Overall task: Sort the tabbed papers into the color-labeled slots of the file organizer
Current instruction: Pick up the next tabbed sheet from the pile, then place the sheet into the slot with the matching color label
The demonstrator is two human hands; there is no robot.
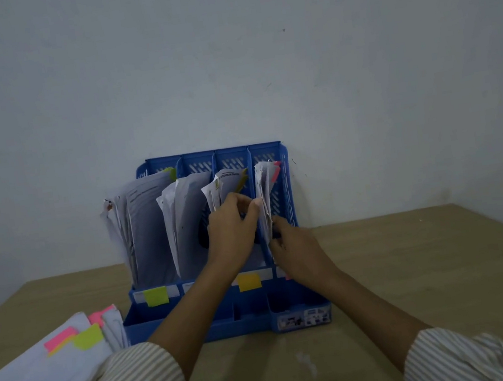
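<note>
Blue plastic file organizer [226, 319] stands at the far edge of the wooden desk [415, 264], against the wall, with four upright slots holding papers. Green label [156, 296] and orange label [249, 281] mark its front. Left hand [231, 225] reaches into the third slot, fingers curled, pinching the papers with the pink tab [265, 194] in the rightmost slot. Right hand [293, 245] grips the lower edge of the same sheaf. Unsorted tabbed papers [42, 365] lie stacked at the near left corner.
</note>
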